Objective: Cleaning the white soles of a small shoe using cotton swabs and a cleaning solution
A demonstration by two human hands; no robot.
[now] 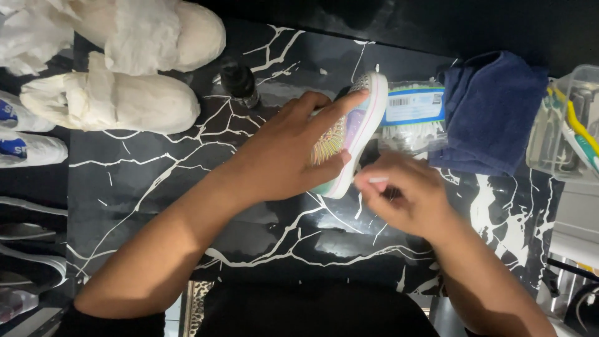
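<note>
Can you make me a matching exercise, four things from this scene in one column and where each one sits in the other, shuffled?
Things:
1. colourful shoe
2. navy cloth
3. small dark bottle
4. toothbrushes

Places:
A. in the clear container at the right edge
B. under the left hand, at the centre of the table
C. right of the shoe, beside the scrub brush
D. beside the paper-stuffed white shoes, upper left

Pairs: 1-B, 2-C, 3-D, 4-A
</note>
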